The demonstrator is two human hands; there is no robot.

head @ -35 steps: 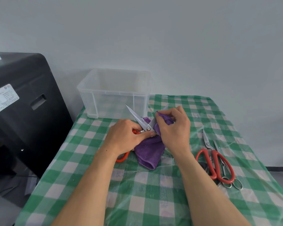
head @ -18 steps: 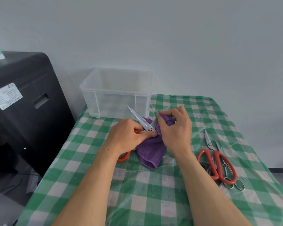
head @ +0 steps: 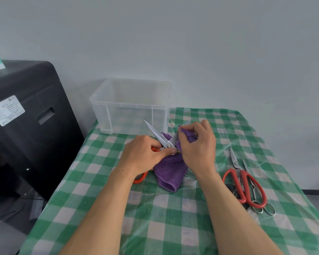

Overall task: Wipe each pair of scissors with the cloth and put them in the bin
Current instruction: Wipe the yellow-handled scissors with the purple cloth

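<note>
Hardly anything moved since half second back: your hands sit as before. Orange-handled scissors (head: pixel 166 142) open in V between your hands, just short of bin (head: pixel 131 107).

Step, by my read: wiping right blade; bin looks empty, so likely first pair.

Your right hand (head: pixel 197 146) pinches purple cloth (head: pixel 170 172) round that blade, fingers curled. Your left hand (head: pixel 144 155) grips handles, thumb by pivot.

Next: draw cloth to tip, wipe other blade, drop pair in bin beyond your hands.

More scissors (head: pixel 244 183) lie right of your right forearm.

Soft even light, sharp centre, edges bowed.
</note>
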